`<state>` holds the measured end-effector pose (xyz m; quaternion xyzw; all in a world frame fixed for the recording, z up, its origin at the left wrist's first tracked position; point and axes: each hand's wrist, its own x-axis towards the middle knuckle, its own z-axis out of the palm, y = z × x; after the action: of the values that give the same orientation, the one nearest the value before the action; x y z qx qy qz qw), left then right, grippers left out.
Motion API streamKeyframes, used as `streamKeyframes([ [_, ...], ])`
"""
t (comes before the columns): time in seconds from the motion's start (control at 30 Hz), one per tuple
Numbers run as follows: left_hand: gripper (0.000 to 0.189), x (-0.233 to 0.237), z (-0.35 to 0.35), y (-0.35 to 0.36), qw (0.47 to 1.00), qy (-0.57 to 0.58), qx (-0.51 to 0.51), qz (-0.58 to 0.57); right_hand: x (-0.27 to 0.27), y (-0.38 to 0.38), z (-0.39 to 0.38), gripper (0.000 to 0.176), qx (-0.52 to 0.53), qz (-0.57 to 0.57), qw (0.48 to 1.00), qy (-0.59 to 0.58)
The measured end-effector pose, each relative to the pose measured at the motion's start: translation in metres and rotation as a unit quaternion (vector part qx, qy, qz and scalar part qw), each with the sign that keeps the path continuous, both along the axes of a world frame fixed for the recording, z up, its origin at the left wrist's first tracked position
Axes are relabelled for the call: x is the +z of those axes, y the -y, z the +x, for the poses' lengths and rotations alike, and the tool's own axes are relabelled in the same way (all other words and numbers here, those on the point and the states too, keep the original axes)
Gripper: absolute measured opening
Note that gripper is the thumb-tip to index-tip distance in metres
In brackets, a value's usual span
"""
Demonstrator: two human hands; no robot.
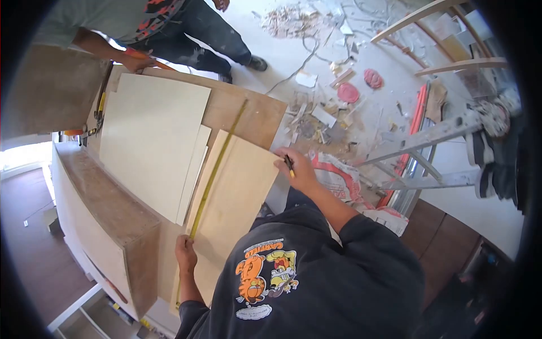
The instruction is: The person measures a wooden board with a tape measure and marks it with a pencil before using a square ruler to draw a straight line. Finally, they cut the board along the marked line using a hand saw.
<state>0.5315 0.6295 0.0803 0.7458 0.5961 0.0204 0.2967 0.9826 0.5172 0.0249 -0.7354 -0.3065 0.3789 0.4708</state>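
1. Head view, lower middle: the left hand (186,254) is closed down on the near end of the yellow tape measure (217,169), which runs diagonally up toward the top centre across a pale panel (243,198). If that hand eases off, the tape could slide or curl, and any reading would be false.
2. Centre right: the right hand (297,171) is clamped around a pencil (289,164) at the panel's right edge, well away from the tape. A mark made there could drift off the measured line.
3. The panel appears to hang past the brown bench top (248,113) on the right side. Weight from the pencil hand might tip it.
4. Upper left: a co-worker's hand (135,62) rests by the larger sheet (152,135), which lies just beside the panel. A nudge there may shift both.
5. Upper right: scraps (322,118) and a ladder (429,135) crowd the floor, so a step back risks a stumble.
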Motion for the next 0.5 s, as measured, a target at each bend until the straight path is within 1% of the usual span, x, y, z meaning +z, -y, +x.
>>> streamKeyframes([
  [0.1,0.004,0.032,-0.011,-0.008,0.996,0.043,0.066,-0.049,-0.009,0.010,0.008,0.036,0.005,0.096,0.995,-0.013],
  [0.2,0.008,0.076,0.003,-0.015,0.992,-0.038,0.090,-0.081,-0.018,0.017,0.016,0.039,0.053,0.107,0.992,-0.028],
  [0.23,0.009,0.089,0.010,-0.017,0.986,-0.066,0.103,-0.110,-0.020,0.018,0.019,0.045,0.087,0.088,0.992,-0.011],
  [0.33,0.010,0.107,0.033,-0.020,0.982,-0.112,0.087,-0.124,-0.021,0.011,0.030,0.048,0.148,0.099,0.984,-0.017],
  [0.43,0.011,0.108,0.038,-0.018,0.983,-0.117,0.085,-0.116,-0.013,-0.007,0.038,0.048,0.154,0.147,0.969,0.128],
  [0.5,0.014,0.104,0.034,-0.018,0.979,-0.148,0.076,-0.116,-0.011,-0.019,0.036,0.046,0.188,0.131,0.963,0.139],
])
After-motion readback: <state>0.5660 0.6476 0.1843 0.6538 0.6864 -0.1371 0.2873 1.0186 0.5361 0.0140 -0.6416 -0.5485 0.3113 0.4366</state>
